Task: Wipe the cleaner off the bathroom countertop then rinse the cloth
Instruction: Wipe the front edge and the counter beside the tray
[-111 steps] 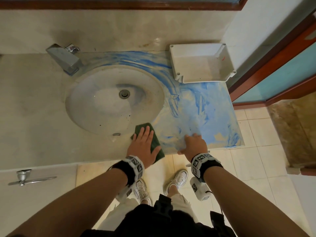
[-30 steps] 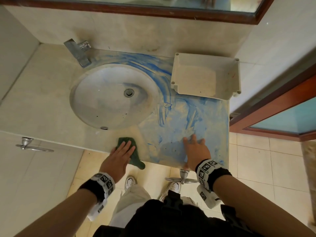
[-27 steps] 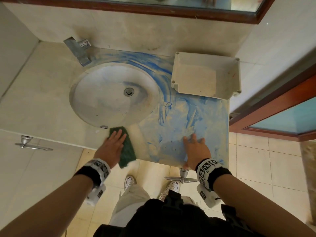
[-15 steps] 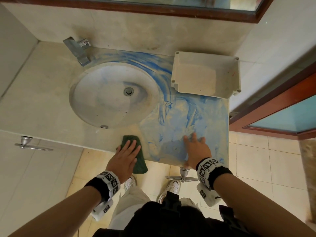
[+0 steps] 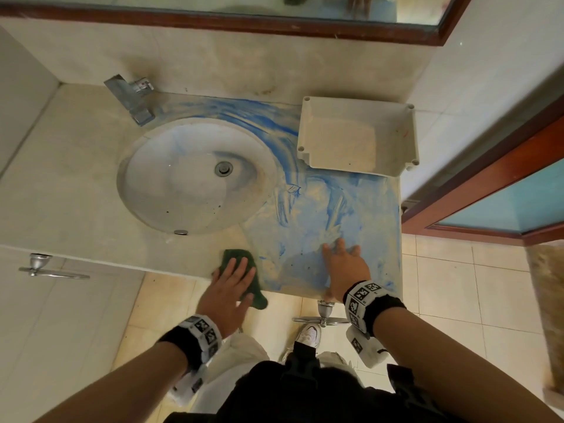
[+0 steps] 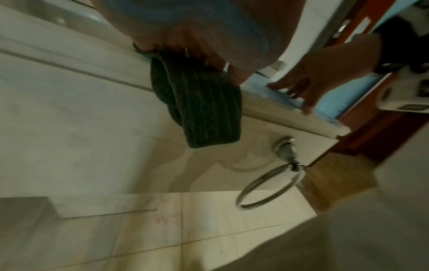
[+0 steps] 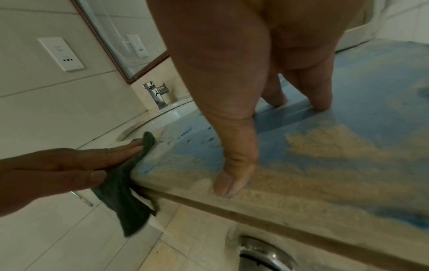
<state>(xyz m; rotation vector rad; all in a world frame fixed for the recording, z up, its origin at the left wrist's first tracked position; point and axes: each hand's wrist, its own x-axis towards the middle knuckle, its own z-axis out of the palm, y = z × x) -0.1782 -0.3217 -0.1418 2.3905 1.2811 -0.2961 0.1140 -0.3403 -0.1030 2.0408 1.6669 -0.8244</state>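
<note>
Cloth [image 5: 239, 258] drapes lengthwise over countertop [image 5: 76, 190] edge, left hand [image 5: 227, 296] fingers flat on it; right hand [image 5: 346, 268] fingers splayed.

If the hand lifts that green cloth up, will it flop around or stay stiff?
Probably floppy: the green cloth bends over the countertop edge and hangs in folds under the left hand. It looks thin, so likely light, though maybe damp from blue cleaner.

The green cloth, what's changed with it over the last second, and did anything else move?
The left hand slid the green cloth toward the sink, then right along the countertop front; its near end now hangs off the edge. Fingers stay flat on it, no grip taken or released. The right hand stayed planted on the blue cleaner; the white tray and the smears look unchanged.
</note>
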